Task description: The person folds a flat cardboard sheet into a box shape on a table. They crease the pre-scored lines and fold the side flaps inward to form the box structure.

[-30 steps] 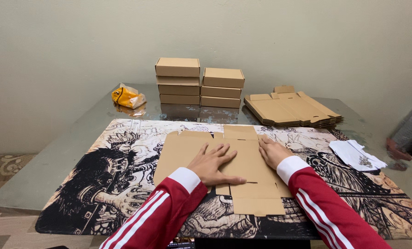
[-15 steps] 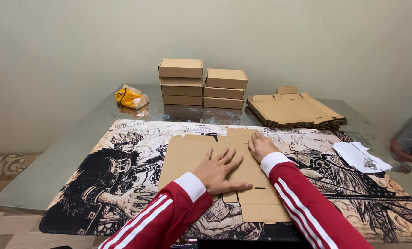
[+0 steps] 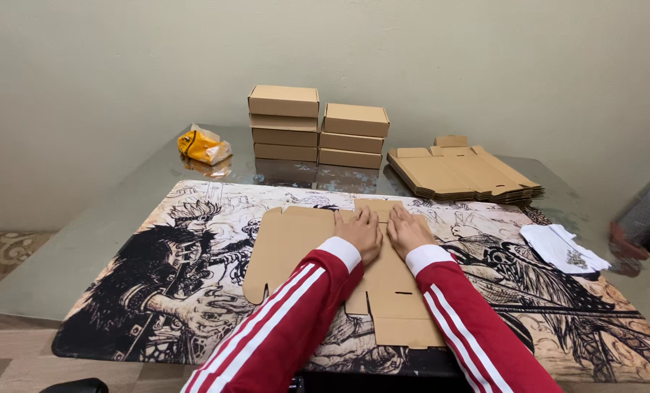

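A flat, unfolded brown cardboard box blank lies on a printed black-and-white desk mat. My left hand and my right hand press palm-down side by side on the blank's far middle part, fingers pointing away from me. Both arms wear red sleeves with white stripes. Neither hand grips anything; the fingers lie fairly flat and together on the cardboard.
Two stacks of folded brown boxes stand at the back of the glass table. A pile of flat blanks lies back right. A yellow packet sits back left, white cloth at right. Another person's hand is at the right edge.
Both my hands slid forward and together on the cardboard blank, from spread apart to side by side at its far middle. The other person's hand at the right shifted slightly.
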